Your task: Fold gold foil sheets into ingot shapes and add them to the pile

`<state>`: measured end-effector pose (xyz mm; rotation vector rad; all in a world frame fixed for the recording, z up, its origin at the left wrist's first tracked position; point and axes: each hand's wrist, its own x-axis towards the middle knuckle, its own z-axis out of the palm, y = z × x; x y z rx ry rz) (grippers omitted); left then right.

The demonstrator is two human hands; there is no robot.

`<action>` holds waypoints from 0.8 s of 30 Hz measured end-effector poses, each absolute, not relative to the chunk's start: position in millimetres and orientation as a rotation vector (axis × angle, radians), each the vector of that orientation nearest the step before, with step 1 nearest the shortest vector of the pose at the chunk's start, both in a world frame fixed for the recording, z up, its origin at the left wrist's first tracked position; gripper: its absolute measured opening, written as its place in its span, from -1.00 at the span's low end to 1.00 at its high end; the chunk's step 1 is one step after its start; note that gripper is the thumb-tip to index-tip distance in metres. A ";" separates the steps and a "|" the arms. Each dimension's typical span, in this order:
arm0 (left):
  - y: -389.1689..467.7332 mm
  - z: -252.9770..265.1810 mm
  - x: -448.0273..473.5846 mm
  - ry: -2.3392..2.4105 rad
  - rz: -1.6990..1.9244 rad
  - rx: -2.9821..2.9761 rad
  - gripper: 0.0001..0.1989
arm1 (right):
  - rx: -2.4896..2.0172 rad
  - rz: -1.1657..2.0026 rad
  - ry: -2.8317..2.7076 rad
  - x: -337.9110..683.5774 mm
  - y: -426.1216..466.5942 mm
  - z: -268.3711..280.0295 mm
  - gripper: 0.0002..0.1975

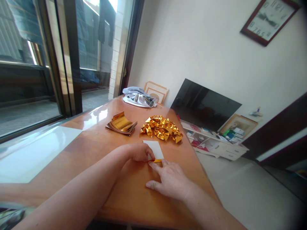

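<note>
A sheet of foil paper [155,149] lies white side up on the wooden table, its near edge turned over into a narrow gold strip. My left hand [141,152] is bent over the left end of that strip, fingers curled and pressing on the paper. Fingers apart, my right hand [170,175] rests with its fingertips on the strip's near side, thumb out on the table. Beyond the sheet is a heap of folded gold foil pieces [161,127]. To its left sits a stack of gold foil sheets [122,124] with curled edges.
The glossy table [134,198] has its right edge close to my right forearm. Folded cloth [139,96] lies at the far end near a framed picture [155,92]. A sliding glass door [69,57] is on the left; a television [206,103] stands on a low white cabinet.
</note>
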<state>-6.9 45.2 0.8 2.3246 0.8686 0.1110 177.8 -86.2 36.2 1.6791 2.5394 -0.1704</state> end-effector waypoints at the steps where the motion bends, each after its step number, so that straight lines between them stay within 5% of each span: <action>1: 45.7 -0.3 -6.7 0.876 0.108 2.326 -0.50 | 1.699 -0.148 2.538 179.4 -86.4 35.1 -0.22; 15: 45.2 1.2 -6.9 0.946 0.103 2.343 -0.44 | 2.021 0.076 2.469 237.6 -71.8 21.3 -0.58; 24: 41.3 4.3 -8.8 0.921 0.145 2.335 -0.50 | 2.321 -0.192 2.523 232.4 -34.9 -1.0 -0.81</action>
